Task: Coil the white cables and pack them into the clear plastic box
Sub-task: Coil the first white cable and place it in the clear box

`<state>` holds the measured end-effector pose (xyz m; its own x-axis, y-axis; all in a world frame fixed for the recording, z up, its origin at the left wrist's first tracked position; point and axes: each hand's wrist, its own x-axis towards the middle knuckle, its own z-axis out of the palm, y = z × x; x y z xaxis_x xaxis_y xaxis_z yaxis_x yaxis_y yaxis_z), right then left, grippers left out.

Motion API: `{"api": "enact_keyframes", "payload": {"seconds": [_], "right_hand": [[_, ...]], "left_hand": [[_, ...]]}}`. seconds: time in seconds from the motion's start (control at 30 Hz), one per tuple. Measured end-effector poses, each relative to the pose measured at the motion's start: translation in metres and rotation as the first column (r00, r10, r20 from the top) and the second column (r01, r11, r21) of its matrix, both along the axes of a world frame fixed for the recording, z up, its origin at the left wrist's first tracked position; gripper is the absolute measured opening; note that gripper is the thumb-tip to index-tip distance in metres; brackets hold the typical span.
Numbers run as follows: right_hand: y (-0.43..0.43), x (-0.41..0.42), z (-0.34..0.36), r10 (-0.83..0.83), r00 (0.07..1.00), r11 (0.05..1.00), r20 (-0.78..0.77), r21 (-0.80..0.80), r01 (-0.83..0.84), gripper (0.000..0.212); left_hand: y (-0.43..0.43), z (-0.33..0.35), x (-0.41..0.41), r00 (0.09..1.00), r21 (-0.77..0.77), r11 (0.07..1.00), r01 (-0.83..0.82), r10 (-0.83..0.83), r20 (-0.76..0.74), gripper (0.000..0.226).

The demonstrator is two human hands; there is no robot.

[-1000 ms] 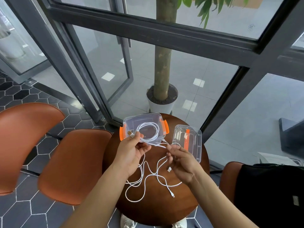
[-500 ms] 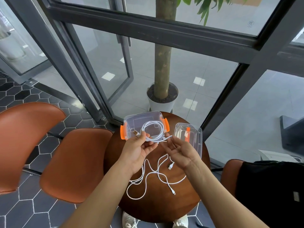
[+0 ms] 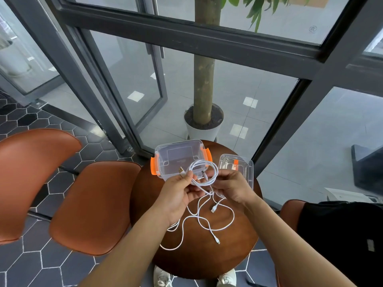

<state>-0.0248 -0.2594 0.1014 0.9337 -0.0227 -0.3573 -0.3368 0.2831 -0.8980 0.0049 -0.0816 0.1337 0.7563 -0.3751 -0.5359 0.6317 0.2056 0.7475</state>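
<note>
A coiled white cable point(image 3: 204, 172) hangs in the air just in front of the clear plastic box point(image 3: 178, 155), which has orange clips and stands open at the far side of the round wooden table point(image 3: 238, 251). My left hand point(image 3: 179, 193) pinches the coil's left side, with a gold USB plug sticking out above the fingers. My right hand point(image 3: 231, 186) grips the coil's right side. More loose white cable point(image 3: 199, 221) lies tangled on the table below my hands, with its plugs showing.
The box's clear lid point(image 3: 238, 166) lies to the right of the box. Two orange-brown chairs point(image 3: 93, 206) stand left of the table, and a dark bag point(image 3: 342, 235) sits on a chair at the right. A potted tree point(image 3: 204, 121) and glass walls stand behind.
Both hands have moved closer together and the cable has been wound into a fuller loop. The right hand, loose and open before, now grips the coil's right side.
</note>
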Motion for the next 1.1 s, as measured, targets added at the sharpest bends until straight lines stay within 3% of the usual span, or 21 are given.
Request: {"api": "enact_keyframes", "payload": {"seconds": [0.23, 0.4, 0.47, 0.57, 0.67, 0.73, 0.83, 0.97, 1.1], "right_hand": [[0.000, -0.003, 0.000, -0.048, 0.998, 0.955, -0.039, 0.292, 0.058, 0.020], [0.008, -0.010, -0.003, -0.110, 0.985, 0.921, -0.134, 0.359, 0.152, 0.016], [0.011, -0.012, -0.003, -0.112, 0.990, 0.959, -0.081, 0.254, 0.129, 0.026], [0.017, -0.012, -0.003, -0.150, 0.987, 0.986, 0.063, -0.069, 0.154, 0.020], [0.024, -0.007, -0.004, -0.229, 0.960, 0.893, 0.164, -0.357, 0.274, 0.016], [0.024, -0.005, 0.000, -0.258, 0.932, 0.828, 0.254, -0.438, 0.349, 0.014], [0.023, -0.008, 0.009, -0.376, 0.879, 0.817, 0.293, -0.342, 0.464, 0.013], [0.024, -0.008, 0.016, -0.640, 0.767, 0.763, 0.038, -0.080, 0.641, 0.017], [0.032, -0.005, 0.025, -0.739, 0.657, 0.639, -0.148, 0.157, 0.753, 0.018]], "left_hand": [[0.000, -0.003, 0.000, 0.998, 0.205, 0.977, 0.062, -0.056, -0.035, 0.021], [-0.002, -0.007, 0.003, 0.998, 0.361, 0.931, 0.050, -0.056, 0.005, 0.020], [-0.002, -0.008, 0.004, 0.998, 0.403, 0.913, 0.059, -0.069, 0.011, 0.021], [-0.003, -0.009, 0.004, 0.996, 0.459, 0.886, 0.074, -0.093, 0.019, 0.021], [-0.002, -0.010, 0.003, 0.995, 0.482, 0.874, 0.065, -0.093, 0.036, 0.023], [-0.001, -0.012, 0.004, 0.997, 0.488, 0.872, 0.042, -0.071, 0.040, 0.024], [0.000, -0.010, 0.007, 0.998, 0.388, 0.920, -0.055, 0.058, 0.003, 0.022], [-0.007, -0.001, 0.010, 0.987, 0.273, 0.949, -0.159, 0.160, 0.022, 0.018], [-0.017, 0.005, 0.009, 0.969, 0.215, 0.945, -0.247, 0.241, 0.050, 0.019]]}}
